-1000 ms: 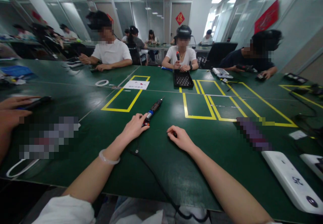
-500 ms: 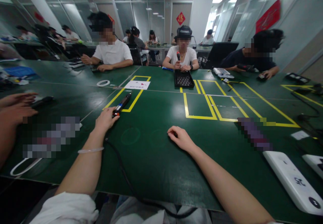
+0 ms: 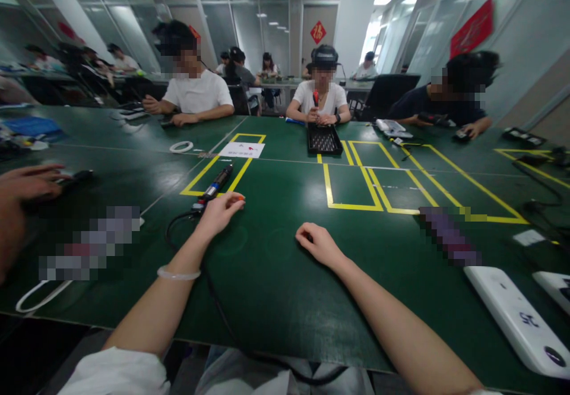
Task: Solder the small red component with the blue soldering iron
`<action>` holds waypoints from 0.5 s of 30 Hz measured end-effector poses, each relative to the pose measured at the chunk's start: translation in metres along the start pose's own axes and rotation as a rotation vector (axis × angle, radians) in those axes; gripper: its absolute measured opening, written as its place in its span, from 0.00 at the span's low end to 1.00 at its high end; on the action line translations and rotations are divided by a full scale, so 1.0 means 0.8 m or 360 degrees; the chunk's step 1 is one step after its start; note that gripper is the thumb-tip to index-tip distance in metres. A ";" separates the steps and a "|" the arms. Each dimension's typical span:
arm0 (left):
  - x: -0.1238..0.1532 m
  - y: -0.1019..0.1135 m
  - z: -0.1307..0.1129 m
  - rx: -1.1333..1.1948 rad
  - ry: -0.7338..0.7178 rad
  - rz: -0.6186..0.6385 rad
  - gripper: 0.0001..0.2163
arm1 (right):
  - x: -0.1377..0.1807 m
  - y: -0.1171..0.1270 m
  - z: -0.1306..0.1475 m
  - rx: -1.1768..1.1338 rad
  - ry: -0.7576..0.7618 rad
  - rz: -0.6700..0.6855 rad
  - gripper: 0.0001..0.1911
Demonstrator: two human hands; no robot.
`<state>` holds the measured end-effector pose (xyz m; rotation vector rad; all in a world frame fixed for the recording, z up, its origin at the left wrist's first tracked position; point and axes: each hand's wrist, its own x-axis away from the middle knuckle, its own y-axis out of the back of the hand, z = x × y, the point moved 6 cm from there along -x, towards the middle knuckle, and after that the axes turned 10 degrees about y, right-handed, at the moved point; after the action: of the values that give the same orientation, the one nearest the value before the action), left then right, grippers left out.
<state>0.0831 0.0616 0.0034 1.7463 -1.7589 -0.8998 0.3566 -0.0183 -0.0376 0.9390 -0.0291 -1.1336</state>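
My left hand point(image 3: 219, 211) lies on the green table point(image 3: 276, 264) with its fingers stretched out to the right, holding nothing. Just to its left is the rear end of a black electric screwdriver point(image 3: 216, 183), which lies across the edge of a yellow tape rectangle point(image 3: 202, 172). The screwdriver's black cable point(image 3: 178, 226) loops back past my wrist, which wears a white bracelet. My right hand point(image 3: 317, 243) rests on the table at the middle with its fingers curled under; what is inside them, if anything, is hidden.
A black tray point(image 3: 323, 141) stands in front of the person opposite. A white sheet point(image 3: 241, 149) and a white ring point(image 3: 181, 146) lie further left. More yellow tape rectangles point(image 3: 351, 206) are right of centre. White power strips point(image 3: 516, 318) sit near right. Another person's hand point(image 3: 22, 184) is at far left.
My left hand carried the screwdriver from the middle of the table to the left, laid it on the yellow tape, then let go and opened. My right hand stayed still.
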 end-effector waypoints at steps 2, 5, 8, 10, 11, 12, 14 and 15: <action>0.017 -0.040 -0.038 0.0249 -0.0129 0.0381 0.20 | 0.000 -0.001 0.001 -0.0011 0.0008 0.0015 0.05; 0.048 -0.083 -0.083 0.0372 -0.0221 0.0770 0.21 | 0.001 -0.004 0.004 -0.0111 0.0006 0.0021 0.04; 0.071 -0.106 -0.104 0.0398 -0.0254 0.0980 0.23 | 0.002 -0.007 0.009 -0.0213 0.0041 0.0033 0.16; 0.080 -0.114 -0.109 0.0407 -0.0289 0.1049 0.25 | 0.002 -0.009 0.015 -0.0214 0.0093 0.0059 0.16; 0.082 -0.116 -0.110 0.0404 -0.0310 0.1064 0.25 | 0.002 -0.010 0.017 -0.0201 0.0114 0.0073 0.14; 0.083 -0.117 -0.110 0.0402 -0.0328 0.1068 0.25 | 0.001 -0.011 0.018 -0.0186 0.0122 0.0085 0.10; 0.084 -0.118 -0.111 0.0410 -0.0359 0.1069 0.25 | 0.001 -0.011 0.019 -0.0178 0.0100 0.0085 0.05; 0.084 -0.118 -0.112 0.0422 -0.0370 0.1071 0.25 | 0.001 -0.010 0.018 -0.0198 0.0073 0.0072 0.04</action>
<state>0.2090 -0.0110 -0.0152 1.0662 -2.4858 -0.6037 0.3444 -0.0283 -0.0339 0.8493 0.0568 -1.0598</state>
